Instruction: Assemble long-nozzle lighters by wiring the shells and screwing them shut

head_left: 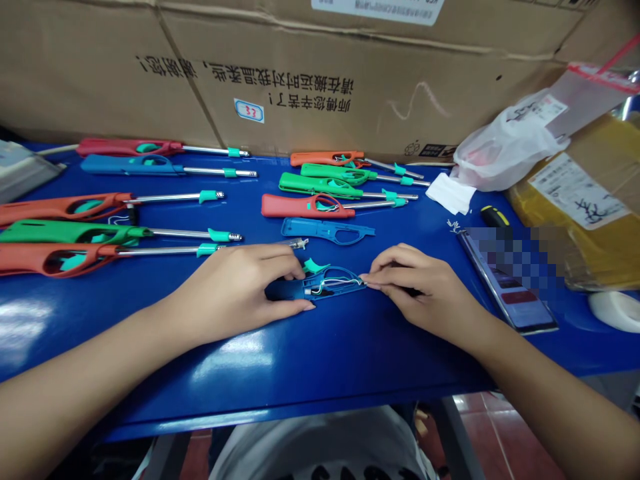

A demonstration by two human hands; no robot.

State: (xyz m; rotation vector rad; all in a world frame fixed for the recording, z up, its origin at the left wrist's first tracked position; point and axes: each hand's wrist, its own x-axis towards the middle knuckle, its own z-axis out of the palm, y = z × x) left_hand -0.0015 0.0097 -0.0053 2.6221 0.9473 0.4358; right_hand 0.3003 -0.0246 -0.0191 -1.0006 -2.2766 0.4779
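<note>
Five lighters (125, 233) are lying furthest left on the blue table (240, 380), between nine and eleven o'clock from the blue casing (295, 289): one red, one blue, one green, two orange-red, all pointing their tubes toward three. At nine, the left hand (240, 287) is curling around the casing's wide end, thumb near side and fingers far side, parted only by its width. A metal part (300, 244) is poking out beyond its knuckles. The casing is lying on the table between both hands, a green trigger (315, 266) sitting at its far edge and thin wires (334, 280) running along its inside. At twelve, a loose blue shell (320, 231) is resting, with four more lighters (287, 206) lying behind it. At three, the right hand (425, 283) is pinching its thumb and fingertips together on the wires at the casing's narrow tip. Toward two, white paper (451, 194) is lying beside a plastic bag (505, 150); a phone (525, 313) is lying past the right hand, near three.
</note>
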